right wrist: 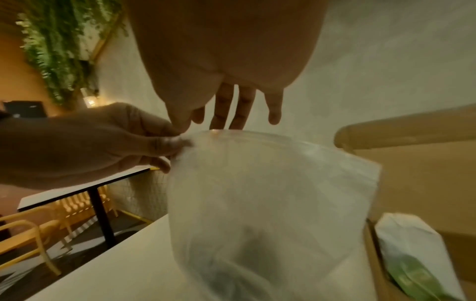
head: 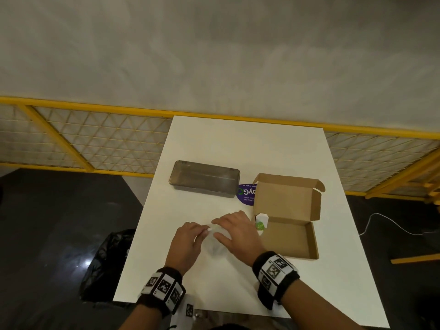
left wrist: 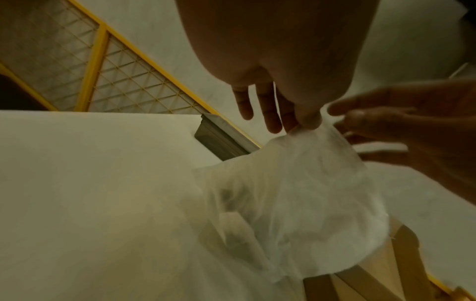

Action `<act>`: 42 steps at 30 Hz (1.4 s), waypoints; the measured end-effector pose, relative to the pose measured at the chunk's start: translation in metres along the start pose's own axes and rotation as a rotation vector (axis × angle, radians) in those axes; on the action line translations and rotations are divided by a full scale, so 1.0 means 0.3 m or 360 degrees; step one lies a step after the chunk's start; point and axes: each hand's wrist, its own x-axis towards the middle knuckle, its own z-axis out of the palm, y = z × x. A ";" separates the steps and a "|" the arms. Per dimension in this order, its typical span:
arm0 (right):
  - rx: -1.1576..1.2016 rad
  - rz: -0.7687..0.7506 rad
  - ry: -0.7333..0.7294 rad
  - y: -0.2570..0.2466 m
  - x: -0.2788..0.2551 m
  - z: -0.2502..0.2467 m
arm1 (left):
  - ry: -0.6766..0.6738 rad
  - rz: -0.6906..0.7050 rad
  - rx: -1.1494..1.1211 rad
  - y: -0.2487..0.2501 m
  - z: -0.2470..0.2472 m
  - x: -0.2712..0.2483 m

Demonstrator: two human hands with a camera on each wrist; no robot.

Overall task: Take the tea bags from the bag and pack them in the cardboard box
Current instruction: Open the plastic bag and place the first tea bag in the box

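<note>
A clear plastic bag (head: 215, 244) stands on the white table (head: 238, 144) between my hands. My left hand (head: 204, 231) pinches a top corner of the bag (left wrist: 296, 193) between thumb and finger. My right hand (head: 217, 228) lies over the bag's top with straight fingers (right wrist: 239, 110) just behind its rim, holding nothing. Blurred dark shapes show low inside the bag (right wrist: 270, 193). Just right of my hands an open cardboard box (head: 289, 236) holds a white and green tea bag (head: 261, 222) leaning at its left wall; the tea bag (right wrist: 409, 252) is sharper in the right wrist view.
A grey see-through container (head: 204, 178) sits behind my hands, left of the box's raised lid (head: 285, 196). A purple round sticker (head: 246, 195) lies between them. A black bin bag (head: 107, 258) hangs off the table's left side. A yellow mesh railing (head: 95, 139) runs behind.
</note>
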 end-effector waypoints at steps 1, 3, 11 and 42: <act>-0.0041 -0.0035 -0.0012 -0.017 0.012 0.005 | 0.0025 -0.0006 0.0023 0.009 -0.007 -0.007; -0.0103 -0.0053 -0.0086 -0.045 0.031 0.007 | 0.0046 -0.0021 0.0039 0.024 -0.022 -0.017; -0.0372 -0.0228 -0.0109 -0.049 0.022 0.019 | 0.0087 0.0056 0.0076 0.029 -0.062 -0.043; 0.0046 0.0412 0.0335 0.094 -0.091 0.003 | -0.0585 -0.0294 0.0115 0.139 -0.013 -0.012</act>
